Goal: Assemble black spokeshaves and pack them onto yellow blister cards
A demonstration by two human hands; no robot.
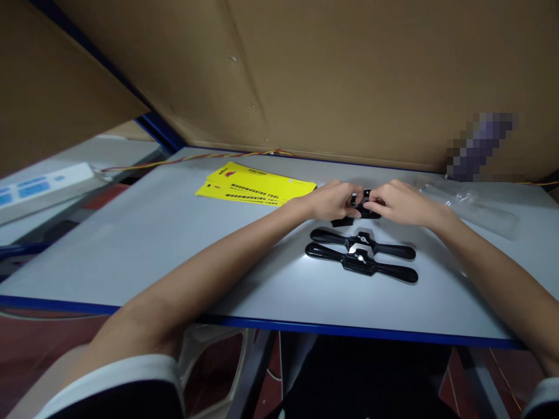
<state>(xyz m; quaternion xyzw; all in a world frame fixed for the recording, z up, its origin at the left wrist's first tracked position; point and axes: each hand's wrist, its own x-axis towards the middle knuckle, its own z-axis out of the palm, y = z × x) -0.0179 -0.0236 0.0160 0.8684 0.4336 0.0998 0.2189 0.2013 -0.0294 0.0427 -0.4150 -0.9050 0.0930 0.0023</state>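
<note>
Two black spokeshaves, a nearer one (360, 267) and a farther one (386, 248), lie side by side on the table, each with two handles and a metal screw in the middle. Just beyond them, my left hand (335, 199) has its fingers curled and pinching at the left side of a black metal tool part (372, 213). My right hand (399, 202) is closed at the same part's right side, thumb pointing inward. Fingers hide much of this part, so its full shape cannot be seen. A small flat black piece (343, 222) shows below my left fingers.
Yellow printed cards (257, 185) lie overlapping left of my hands. Clear plastic bags (484, 212) rest beyond my right forearm. A brown board wall (279, 75) rises behind the grey table (144, 244). A red-yellow cable (196, 157) runs along the back to a white power strip (52, 189).
</note>
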